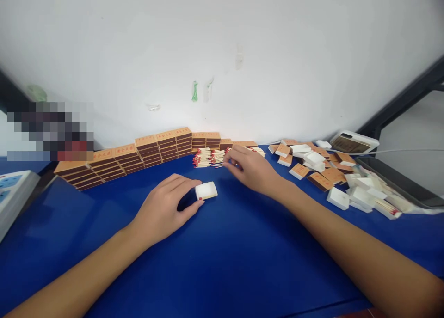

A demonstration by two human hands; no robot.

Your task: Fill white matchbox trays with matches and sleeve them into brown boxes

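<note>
My left hand (166, 207) grips a small white matchbox tray (207, 189) by its left end, thumb and fingertips on its two sides. At least one red-tipped match (203, 198) lies along the near inner side of this tray. At the edge of the loose pile of red-headed matches (204, 157), my right hand (248, 165) has its thumb and forefinger bent together. Whatever is between those fingertips is too small to make out. Part of the match pile is hidden behind my right hand.
Stacked brown matchboxes (163, 147) line the wall, from far left to centre. At right lie loose matchbox sleeves (319, 181), white trays (338, 198), and a tray with matches (387, 208). Behind them are a phone (354, 142), a white cable (398, 150) and a dark flat device (402, 181).
</note>
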